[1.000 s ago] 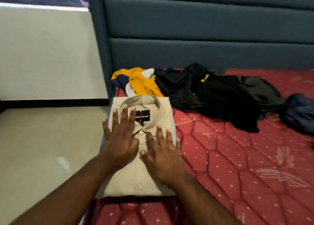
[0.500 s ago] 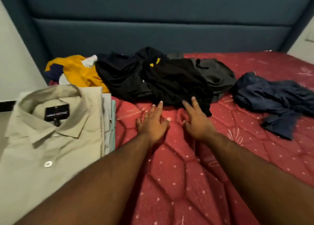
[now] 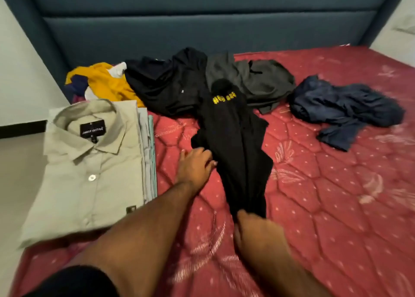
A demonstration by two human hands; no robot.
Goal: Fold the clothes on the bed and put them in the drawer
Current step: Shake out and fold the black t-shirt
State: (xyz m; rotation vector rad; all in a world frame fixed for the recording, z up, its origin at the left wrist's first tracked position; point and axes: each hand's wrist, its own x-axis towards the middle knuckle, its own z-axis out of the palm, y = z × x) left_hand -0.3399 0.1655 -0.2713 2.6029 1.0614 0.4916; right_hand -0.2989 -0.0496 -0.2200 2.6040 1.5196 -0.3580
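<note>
A black garment with yellow print (image 3: 233, 139) lies stretched toward me on the red mattress (image 3: 325, 195). My right hand (image 3: 253, 229) grips its near end, the cloth bunched in the fingers. My left hand (image 3: 194, 166) touches the garment's left edge; whether its fingers pinch the cloth is hidden. A folded beige shirt (image 3: 89, 173) tops a stack of folded clothes at the bed's left edge. Behind lie another black garment (image 3: 166, 85), a grey one (image 3: 265, 81), a yellow one (image 3: 107, 83) and a dark blue one (image 3: 343, 108), all unfolded.
A dark teal padded headboard (image 3: 202, 27) stands behind the clothes. The floor (image 3: 13, 184) drops away left of the bed. No drawer is in view.
Both hands left the beige shirt, reached to the black pile, and my right hand has pulled the yellow-printed black garment toward me. The view swung right.
</note>
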